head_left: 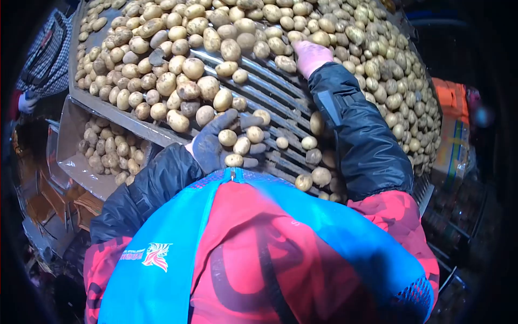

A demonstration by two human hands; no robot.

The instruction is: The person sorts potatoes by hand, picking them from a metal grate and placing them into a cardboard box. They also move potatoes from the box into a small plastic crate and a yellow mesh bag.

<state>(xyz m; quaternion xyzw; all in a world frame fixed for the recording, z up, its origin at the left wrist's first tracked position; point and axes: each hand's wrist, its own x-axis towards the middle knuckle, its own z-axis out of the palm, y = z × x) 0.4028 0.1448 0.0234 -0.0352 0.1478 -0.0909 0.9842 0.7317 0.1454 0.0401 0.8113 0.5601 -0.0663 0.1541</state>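
My left hand, in a dark grey glove, is turned palm up at the lower edge of the slatted metal rack. Several small potatoes rest in its palm and between its curved fingers. Farther up the rack, my right hand wears a pink glove and reaches in among the potatoes. Its fingertips lie against a potato; most of its fingers are hidden from view. Loose potatoes also lie on the bars near my body.
A large heap of potatoes covers the right side, and more crowd the metal tray at left. Below that tray stands a plastic-lined box holding potatoes. A co-worker's gloved hand shows at far left. Orange bags are at right.
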